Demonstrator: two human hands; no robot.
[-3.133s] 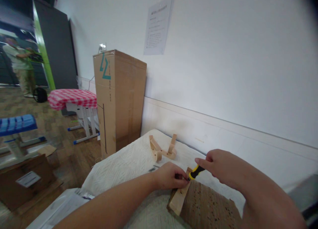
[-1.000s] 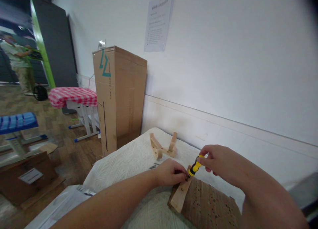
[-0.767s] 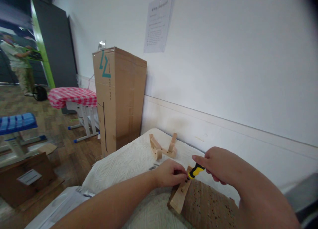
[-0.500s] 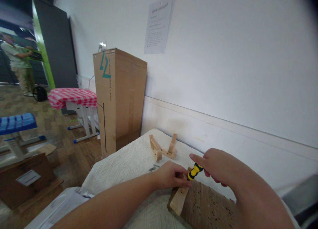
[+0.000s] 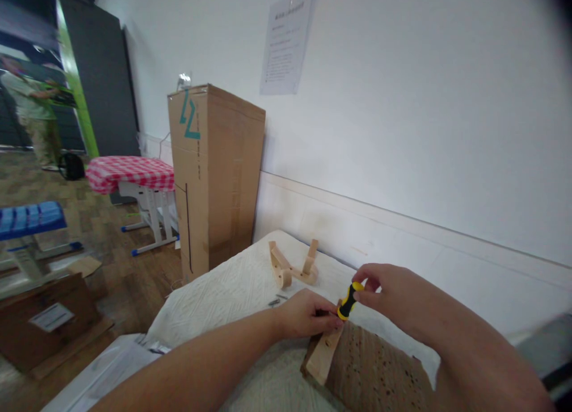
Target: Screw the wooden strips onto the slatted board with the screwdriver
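Note:
A small screwdriver with a yellow and black handle [image 5: 350, 300] leans over the far part of a pale wooden strip [image 5: 325, 355]. My right hand [image 5: 388, 296] has its thumb and fingers closed around the top of that handle. The screwdriver's tip is hidden. Beside its lower end, my left hand [image 5: 301, 315] is closed at the strip, thumb and index finger against the wood. The strip lies along the left edge of a brown board [image 5: 379, 367] dotted with small holes. A dark hole or screw head shows in the strip's nearer half.
Loose screws [image 5: 274, 303] lie left of my left hand. Behind them stands a jointed wooden piece [image 5: 291, 270] on the white tablecloth [image 5: 214, 299]. A tall cardboard box [image 5: 223, 179] and the wall [image 5: 402, 132] border the table. A person [image 5: 33, 111] stands far left.
My right hand has changed its grip, from an extended finger beside the handle to a pinch on its top. The screwdriver stands more upright. My left hand has hardly moved.

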